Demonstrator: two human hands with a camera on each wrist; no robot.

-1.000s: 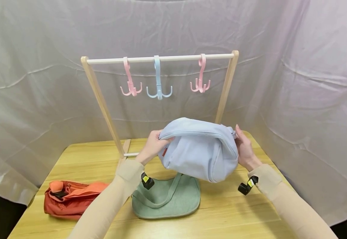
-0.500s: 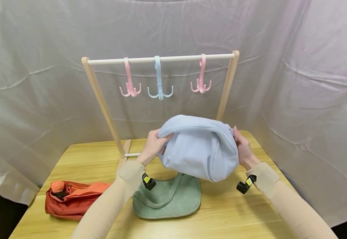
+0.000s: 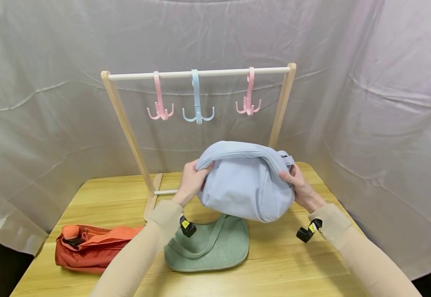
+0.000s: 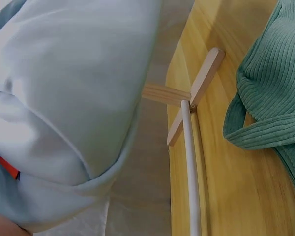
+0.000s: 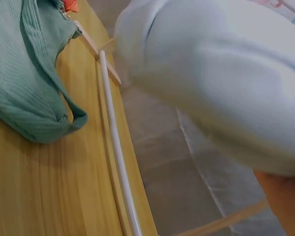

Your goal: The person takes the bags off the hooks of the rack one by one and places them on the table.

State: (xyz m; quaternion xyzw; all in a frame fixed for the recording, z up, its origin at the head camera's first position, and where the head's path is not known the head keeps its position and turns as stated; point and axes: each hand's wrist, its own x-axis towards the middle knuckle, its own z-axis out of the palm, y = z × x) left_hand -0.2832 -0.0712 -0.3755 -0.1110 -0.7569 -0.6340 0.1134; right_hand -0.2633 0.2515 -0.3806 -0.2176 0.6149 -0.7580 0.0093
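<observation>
A light blue fabric bag (image 3: 237, 185) with a zipper along its top is held in the air between both hands, above the table. My left hand (image 3: 193, 179) grips its left end, the thumb over the front near the zipper. At the other end my right hand (image 3: 300, 185) pinches the fabric, thumb in front, just below a small strap loop (image 3: 287, 159). Both wrist views are largely filled by the bag, and most fingers are hidden behind it. Beneath it a green corduroy bag (image 3: 226, 247) with a strap lies flat on the table.
Behind the bag stands a wooden rack (image 3: 126, 128) whose white bar carries a left pink hook (image 3: 159, 103), a blue hook (image 3: 197, 103) and a right pink hook (image 3: 249, 99). A red-orange bag (image 3: 89, 251) lies at the table's left. Grey curtains (image 3: 386, 144) surround the table (image 3: 293, 264).
The light blue bag has risen slightly. My right hand has shifted its hold, its thumb now over the bag's front, and the strap loop shows above it. The left hand keeps its grip.
</observation>
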